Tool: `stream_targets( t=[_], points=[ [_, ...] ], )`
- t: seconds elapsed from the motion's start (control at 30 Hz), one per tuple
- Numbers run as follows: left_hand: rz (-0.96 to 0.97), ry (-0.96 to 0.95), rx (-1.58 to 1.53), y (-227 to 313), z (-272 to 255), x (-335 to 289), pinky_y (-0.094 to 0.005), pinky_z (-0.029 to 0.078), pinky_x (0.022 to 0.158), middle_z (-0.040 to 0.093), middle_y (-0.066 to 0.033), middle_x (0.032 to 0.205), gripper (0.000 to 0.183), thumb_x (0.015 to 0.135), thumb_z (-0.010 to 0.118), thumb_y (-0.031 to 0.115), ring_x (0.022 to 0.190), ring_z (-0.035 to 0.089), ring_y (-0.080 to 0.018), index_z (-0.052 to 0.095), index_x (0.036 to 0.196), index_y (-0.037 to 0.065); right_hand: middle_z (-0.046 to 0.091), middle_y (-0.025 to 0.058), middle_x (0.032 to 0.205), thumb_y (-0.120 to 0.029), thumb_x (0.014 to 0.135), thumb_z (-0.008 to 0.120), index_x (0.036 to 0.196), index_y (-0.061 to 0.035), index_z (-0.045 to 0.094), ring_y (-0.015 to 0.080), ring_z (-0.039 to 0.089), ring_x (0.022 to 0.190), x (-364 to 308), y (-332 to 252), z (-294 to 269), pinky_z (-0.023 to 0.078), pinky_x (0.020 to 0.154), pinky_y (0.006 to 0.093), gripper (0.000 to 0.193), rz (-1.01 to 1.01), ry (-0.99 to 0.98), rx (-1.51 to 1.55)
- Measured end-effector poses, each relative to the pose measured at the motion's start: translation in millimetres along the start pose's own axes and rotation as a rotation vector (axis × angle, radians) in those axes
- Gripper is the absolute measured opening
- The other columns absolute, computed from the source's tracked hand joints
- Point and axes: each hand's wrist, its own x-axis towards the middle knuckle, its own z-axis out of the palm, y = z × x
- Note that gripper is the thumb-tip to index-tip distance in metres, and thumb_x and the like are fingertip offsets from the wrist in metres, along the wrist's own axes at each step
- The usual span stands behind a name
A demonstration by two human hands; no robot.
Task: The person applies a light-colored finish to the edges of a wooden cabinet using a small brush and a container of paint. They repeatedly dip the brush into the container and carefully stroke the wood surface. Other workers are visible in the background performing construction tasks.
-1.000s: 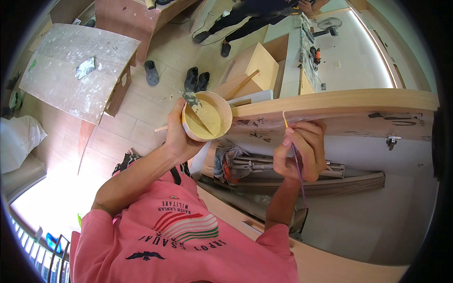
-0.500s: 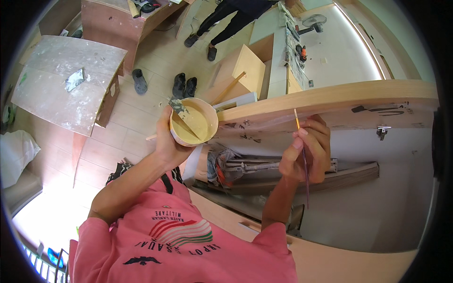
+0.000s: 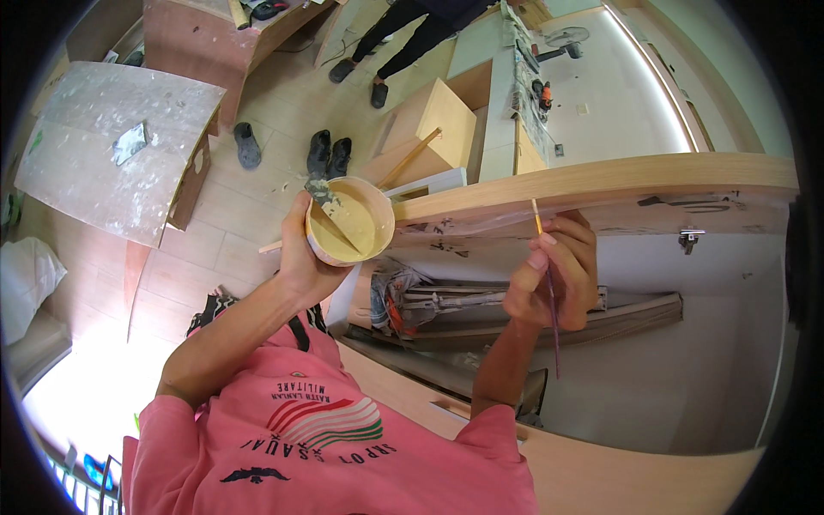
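Note:
My left hand (image 3: 302, 251) is wrapped round a tub (image 3: 374, 230) of pale yellow paste, tilted so its inside shows. A putty knife (image 3: 336, 219) lies in the paste, its dark, crusted end resting over the rim. The tip of a pale wooden stick (image 3: 270, 247) pokes out left of that hand; what it belongs to is hidden. Between the fingers of my right hand (image 3: 558, 279) is a slim paintbrush (image 3: 552, 300), bristles up and purple handle down. Its tip is at the lower border of a wooden edge strip (image 3: 601, 178); whether it touches, I cannot tell.
Below the strip is an open cabinet with a metal hinge (image 3: 689, 240) and a long wrapped bundle (image 3: 549, 319). A splattered worktable (image 3: 112, 159) stands at left. Shoes (image 3: 319, 154) lie on the floor. Another person's legs (image 3: 395, 39) are at the top, near a wooden box (image 3: 433, 129).
The whole view has shifted slightly. Both hands keep their grips, and the brush tip stays by the wooden strip, a touch further left in the picture.

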Motion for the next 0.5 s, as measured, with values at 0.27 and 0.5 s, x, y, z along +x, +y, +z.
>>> stream_targets(
  t=[0.27, 0.5],
  points=[
    [-0.004, -0.01, -0.001, 0.9, -3.7, 3.4, -0.043, 0.048, 0.092, 0.056, -0.0162, 0.136, 0.07, 0.099, 0.025, 0.061, 0.122, 0.056, -0.0399, 0.047, 0.14, 0.008, 0.062, 0.0146, 0.077, 0.006, 0.077, 0.057, 0.096, 0.004, 0.064, 0.0297, 0.063, 0.072, 0.6, 1.6, -1.7, 0.056, 0.073, 0.05, 0.02, 0.0, 0.015, -0.014],
    [-0.004, 0.012, -0.028, -0.3, -4.2, 4.2, -0.044, 0.049, 0.092, 0.056, -0.0162, 0.137, 0.07, 0.099, 0.025, 0.062, 0.122, 0.056, -0.0406, 0.047, 0.14, 0.009, 0.063, 0.0142, 0.078, 0.007, 0.075, 0.057, 0.095, 0.0032, 0.064, 0.0294, 0.064, 0.071, 0.8, -0.4, -1.0, 0.055, 0.073, 0.0496, 0.022, 0.011, 0.02, -0.014]
  ],
)
